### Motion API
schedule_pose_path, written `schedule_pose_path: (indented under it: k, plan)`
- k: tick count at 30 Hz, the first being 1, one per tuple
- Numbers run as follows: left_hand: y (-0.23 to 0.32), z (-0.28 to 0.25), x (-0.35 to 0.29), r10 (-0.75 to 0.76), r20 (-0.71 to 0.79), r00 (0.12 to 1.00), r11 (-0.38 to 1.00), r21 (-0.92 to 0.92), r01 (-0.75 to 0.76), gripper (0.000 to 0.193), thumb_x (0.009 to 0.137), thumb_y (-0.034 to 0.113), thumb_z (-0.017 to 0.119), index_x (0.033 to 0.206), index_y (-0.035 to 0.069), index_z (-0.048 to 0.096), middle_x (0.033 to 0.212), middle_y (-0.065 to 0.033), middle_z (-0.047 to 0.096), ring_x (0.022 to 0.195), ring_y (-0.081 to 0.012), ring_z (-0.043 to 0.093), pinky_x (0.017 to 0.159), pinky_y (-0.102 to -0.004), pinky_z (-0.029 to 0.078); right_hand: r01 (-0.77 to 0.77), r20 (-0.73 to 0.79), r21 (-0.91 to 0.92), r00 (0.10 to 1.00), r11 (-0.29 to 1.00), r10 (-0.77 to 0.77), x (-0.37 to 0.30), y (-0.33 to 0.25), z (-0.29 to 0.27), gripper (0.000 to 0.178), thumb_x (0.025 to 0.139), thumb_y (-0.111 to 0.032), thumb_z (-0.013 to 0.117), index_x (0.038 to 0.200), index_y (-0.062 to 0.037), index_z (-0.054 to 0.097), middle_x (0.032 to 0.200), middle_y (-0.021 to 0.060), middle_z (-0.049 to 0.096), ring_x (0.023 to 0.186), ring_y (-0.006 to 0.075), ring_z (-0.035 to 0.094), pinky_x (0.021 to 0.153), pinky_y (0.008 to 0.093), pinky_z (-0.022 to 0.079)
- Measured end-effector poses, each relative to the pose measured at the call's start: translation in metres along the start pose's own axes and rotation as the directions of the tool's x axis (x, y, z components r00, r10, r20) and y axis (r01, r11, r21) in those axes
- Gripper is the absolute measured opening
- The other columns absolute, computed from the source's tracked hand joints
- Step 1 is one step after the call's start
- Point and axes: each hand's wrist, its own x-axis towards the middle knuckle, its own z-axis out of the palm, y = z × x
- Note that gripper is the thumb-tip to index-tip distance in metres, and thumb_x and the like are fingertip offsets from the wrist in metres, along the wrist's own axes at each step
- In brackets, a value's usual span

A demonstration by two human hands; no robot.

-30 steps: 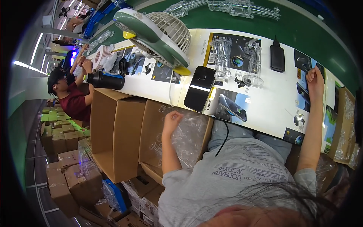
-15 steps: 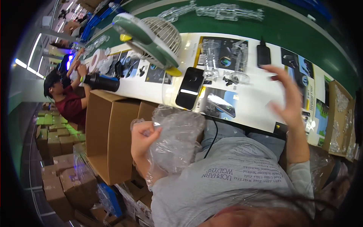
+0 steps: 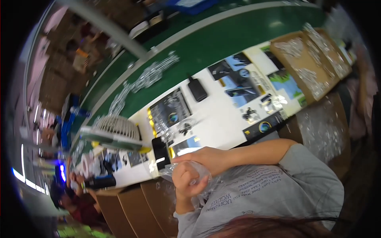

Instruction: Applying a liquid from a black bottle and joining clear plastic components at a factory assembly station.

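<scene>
The right hand has swung beside the left hand, which apparently clutches clear plastic, the right's hidden grip unreadable.

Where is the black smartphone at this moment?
In the head view, the black smartphone lies left of centre at the near edge of the worktable, between the desk fan and left hand.

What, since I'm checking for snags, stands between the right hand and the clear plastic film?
Nothing visible: the right hand appears to be against the clear plastic film, beside the left hand, which grips it.
</scene>
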Motion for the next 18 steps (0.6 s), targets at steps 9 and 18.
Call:
schedule_pose_path:
  k: [9,18]
  plan:
    - [-0.016,0.017,0.017,0.000,-0.078,0.997,0.999,-0.050,-0.004,0.057,0.080,0.039,0.057,0.120,0.003,0.038,0.131,-0.0319,0.023,0.110,-0.0379,0.044,0.089,-0.0447,0.040,-0.051,-0.224,0.021,0.973,0.998,0.055,-0.134,-0.017,-0.123,0.057,0.066,-0.023,0.070,0.116,-0.0036,0.050,0.110,0.0157,0.057,0.101,0.0269,0.055,0.085,0.0366,0.042]
    - [-0.088,-0.011,-0.002,0.055,-0.037,0.998,0.973,-0.221,-0.061,0.045,0.087,0.031,0.052,0.119,0.004,0.038,0.129,-0.0279,0.032,0.084,-0.0262,0.055,0.071,-0.0352,0.045,-0.662,-0.780,0.395,0.124,0.637,0.613,-0.497,0.019,-0.172,0.057,0.067,-0.016,0.073,0.118,-0.0047,0.049,0.120,0.0124,0.051,0.107,0.0226,0.051,0.090,0.0334,0.041]
